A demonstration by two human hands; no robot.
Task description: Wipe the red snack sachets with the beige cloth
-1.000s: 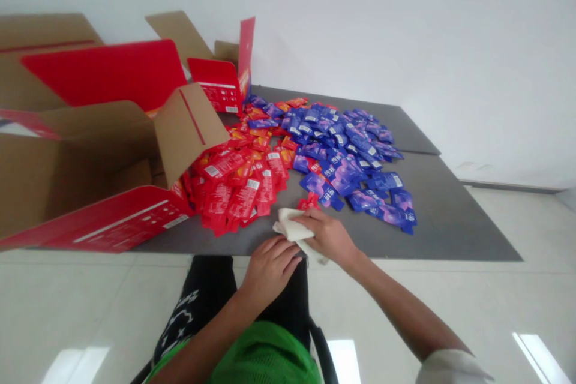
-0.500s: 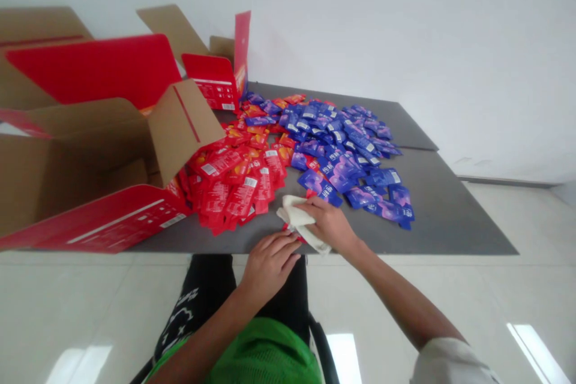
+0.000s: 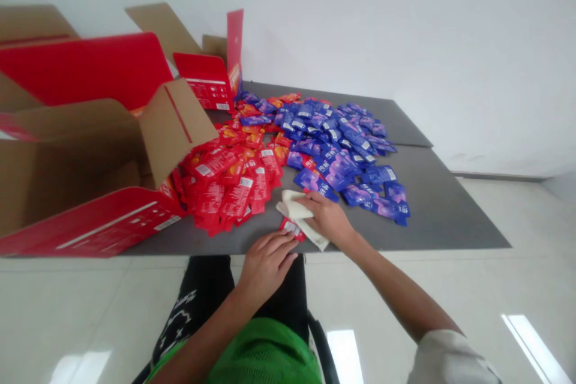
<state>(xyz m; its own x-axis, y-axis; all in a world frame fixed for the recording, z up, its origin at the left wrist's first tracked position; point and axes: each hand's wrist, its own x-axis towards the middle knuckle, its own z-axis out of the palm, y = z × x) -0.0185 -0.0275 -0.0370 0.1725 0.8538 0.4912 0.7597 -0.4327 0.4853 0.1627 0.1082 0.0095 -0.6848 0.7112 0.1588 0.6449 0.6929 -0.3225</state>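
A red packet (image 3: 293,228) lies flat at the table's front edge, its white label partly showing. My left hand (image 3: 270,260) rests its outstretched fingertips on the packet's near side. In my right hand (image 3: 330,219) is a folded cream cloth (image 3: 297,207), gripped from the right and lying partly over the packet. Left of the cloth spreads a heap of red packets (image 3: 236,195), some with orange fruit prints. Behind and right of my right hand lies a heap of blue-purple packets (image 3: 335,159).
A large open red carton (image 3: 108,216) with raised brown flaps covers the table's left side. A smaller open red carton (image 3: 204,84) stands behind it. The grey table (image 3: 450,216) runs to a white wall (image 3: 382,24).
The cloth in my right hand has shifted slightly and uncovered more of the red packet's label. My left hand stays on the packet. The whole view has moved a little.
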